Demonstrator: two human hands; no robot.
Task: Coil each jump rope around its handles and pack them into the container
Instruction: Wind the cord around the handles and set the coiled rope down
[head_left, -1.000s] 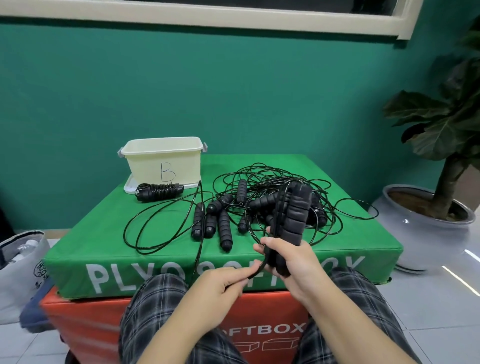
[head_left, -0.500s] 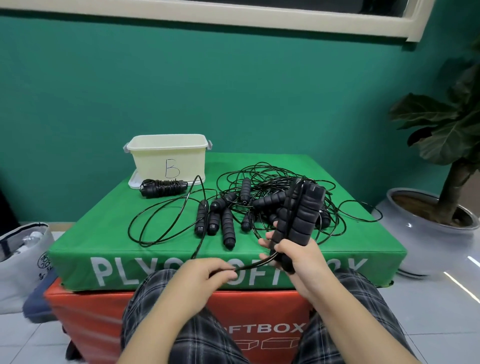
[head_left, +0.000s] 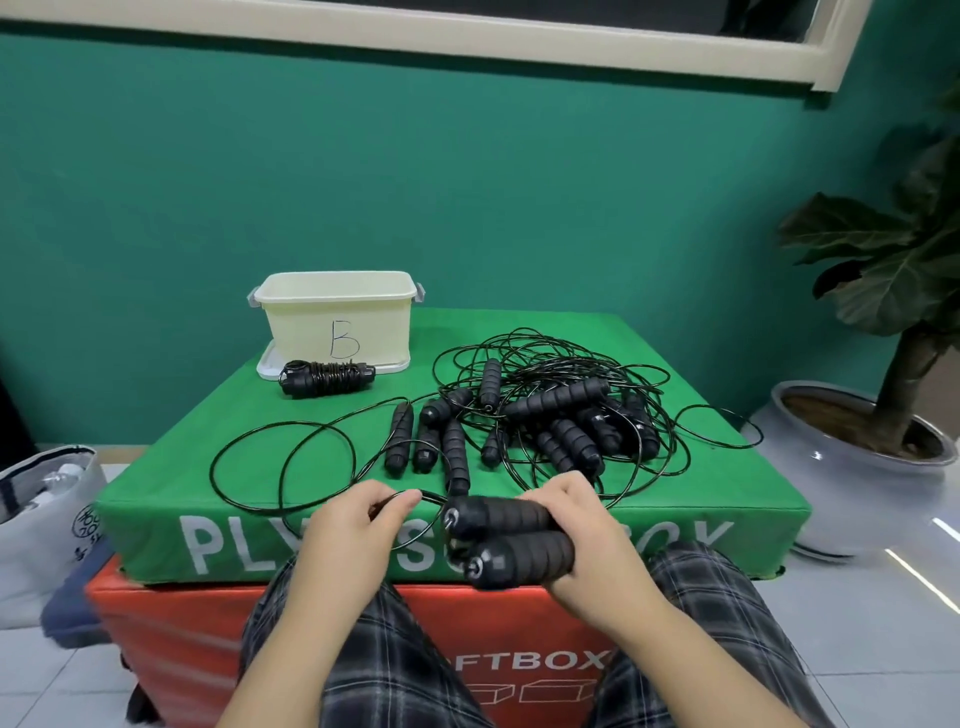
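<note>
My right hand (head_left: 582, 525) grips two black foam handles (head_left: 511, 540) side by side, lying level at the green box's front edge. My left hand (head_left: 353, 525) pinches their thin black cord (head_left: 280, 467), which trails in loops over the left of the box. A cream container (head_left: 337, 312) marked B stands at the back left. One coiled rope (head_left: 326, 377) lies in front of it. A tangle of several loose ropes (head_left: 561, 415) with black handles covers the middle and right.
The green plyo box (head_left: 701, 499) sits on an orange soft box (head_left: 171, 649). A potted plant (head_left: 883, 395) stands on the floor to the right, a white bag (head_left: 41, 514) to the left. My checked trouser legs are in front of the boxes.
My right hand has turned the two handles from upright to level and lowered them to the box's front edge. The left hand stays pinched on the cord.
</note>
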